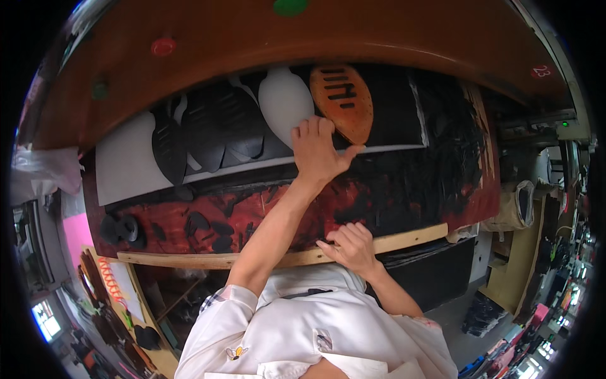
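- The left hand reaches forward over the bench, its fingers bent and side by side, the thumb spread out to the right.
- An orange, sole-shaped plate with dark slots and small specks lies at the far side of the bench, just beyond the left hand. Its narrow near end points toward the thumb, and the fingertips are beside its left edge; whether the hand grips it, I cannot tell.
- The plate lies over a black sheet with a pale edge.
- To the left of the plate is a smooth white sole shape, partly behind the fingers.
- Farther left, black sole-shaped pieces with slits overlap, beside a broad white area.
- The right hand is near the body, fingers loosely curled, at a pale wooden strip along the bench's near edge. Its fingertips are partly hidden, so I cannot tell whether they pinch anything.
- Between sheet and strip is a worn red board, strewn with black scraps.
- A wide brown beam spans the far side, bearing a round red knob and a green one.
- The person wears a white shirt.
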Demonstrator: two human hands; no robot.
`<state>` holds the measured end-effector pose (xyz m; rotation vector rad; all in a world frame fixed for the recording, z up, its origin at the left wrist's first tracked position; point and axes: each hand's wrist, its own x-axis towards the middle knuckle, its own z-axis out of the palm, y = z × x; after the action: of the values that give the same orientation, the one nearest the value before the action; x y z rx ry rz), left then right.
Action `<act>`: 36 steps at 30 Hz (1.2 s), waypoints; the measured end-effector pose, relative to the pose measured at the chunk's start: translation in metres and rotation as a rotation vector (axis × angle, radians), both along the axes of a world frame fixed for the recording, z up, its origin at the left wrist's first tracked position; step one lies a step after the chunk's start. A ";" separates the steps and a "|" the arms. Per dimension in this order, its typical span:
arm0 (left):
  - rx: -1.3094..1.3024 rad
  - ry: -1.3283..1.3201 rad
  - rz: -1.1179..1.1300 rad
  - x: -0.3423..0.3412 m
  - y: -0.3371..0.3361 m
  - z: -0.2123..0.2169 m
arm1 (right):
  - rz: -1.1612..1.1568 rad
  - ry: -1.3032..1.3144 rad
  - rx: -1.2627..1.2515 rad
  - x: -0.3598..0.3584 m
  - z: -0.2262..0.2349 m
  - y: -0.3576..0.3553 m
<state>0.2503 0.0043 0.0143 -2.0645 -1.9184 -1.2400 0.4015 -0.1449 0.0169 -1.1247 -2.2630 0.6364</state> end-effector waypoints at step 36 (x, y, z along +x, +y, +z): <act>0.005 0.271 0.109 0.014 -0.091 0.005 | -0.047 0.050 0.087 0.015 0.014 0.125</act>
<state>0.2647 -0.0866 0.0193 -1.9769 -1.8713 -0.8892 0.4161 -0.0199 0.0312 -1.1037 -2.1939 0.5362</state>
